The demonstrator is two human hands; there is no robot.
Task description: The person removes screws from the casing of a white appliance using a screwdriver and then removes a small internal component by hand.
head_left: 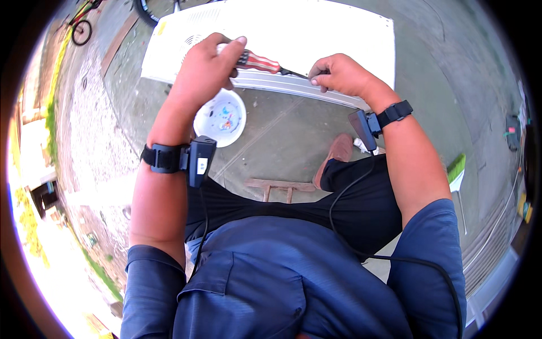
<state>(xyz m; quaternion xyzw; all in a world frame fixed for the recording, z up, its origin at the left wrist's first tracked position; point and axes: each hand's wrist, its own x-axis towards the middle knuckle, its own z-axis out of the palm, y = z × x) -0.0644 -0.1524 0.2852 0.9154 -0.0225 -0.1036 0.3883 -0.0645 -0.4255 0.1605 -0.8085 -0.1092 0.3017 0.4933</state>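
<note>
A screwdriver (259, 62) with a red, white and black handle lies almost level above the near edge of a large white metal panel or casing (305, 31). My left hand (206, 66) is wrapped round the end of its handle. The dark shaft runs to the right, where the fingers of my right hand (341, 74) are pinched together at its tip. Whether a small part sits between those fingertips cannot be made out. Below my left hand, a white bowl (206, 121) stands on the floor with small coloured bits inside.
A low wooden stool (274, 185) is between my legs, beside my brown shoe (340, 152). A green-bristled brush (456, 169) lies at the right. Bicycle wheels (82, 33) show at the far left. Cables hang from the black devices strapped to my wrists.
</note>
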